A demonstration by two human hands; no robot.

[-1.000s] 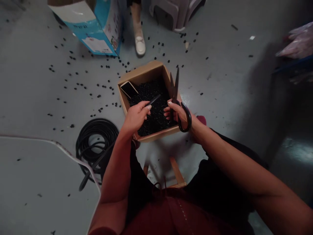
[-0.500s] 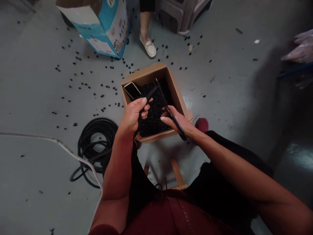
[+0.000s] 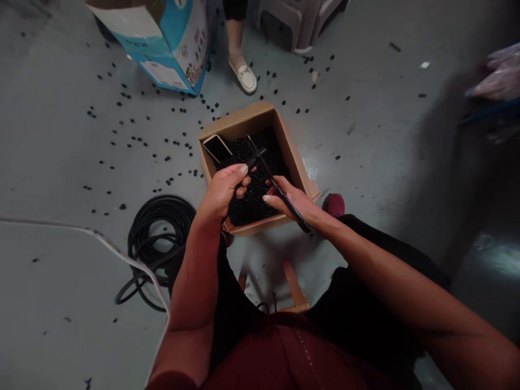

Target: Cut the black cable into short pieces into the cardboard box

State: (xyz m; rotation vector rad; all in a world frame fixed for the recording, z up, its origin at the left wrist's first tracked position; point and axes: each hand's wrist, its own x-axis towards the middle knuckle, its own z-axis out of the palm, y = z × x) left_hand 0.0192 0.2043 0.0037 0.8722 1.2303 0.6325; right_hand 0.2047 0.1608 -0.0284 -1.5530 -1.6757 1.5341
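My left hand (image 3: 231,187) is closed round a black ribbed length (image 3: 255,158) that looks like a stack of small rings or a corrugated tube. Its free end points up and right, past my thumb. In my right hand (image 3: 286,197) lies a long, thin dark tool (image 3: 298,216), blade-like at its far end; its exact kind is unclear. The tool's far part crosses the ribbed length near its tip. Both hands are over a cardboard box (image 3: 293,157) holding many small black pieces (image 3: 254,200). A phone with a pale rim (image 3: 217,148) leans in the box's far left corner.
A coil of black hose (image 3: 140,222) lies left of my legs, with a pale cable (image 3: 117,250) nearby. Small black rings litter the floor. Beyond stand a blue and white carton (image 3: 162,65), another person's shoe (image 3: 246,78) and a grey plastic stool (image 3: 298,27).
The tool's far end has swung left and now crosses the ribbed length, where before it stood to its right. My left hand has shifted slightly right; the view has moved a little.
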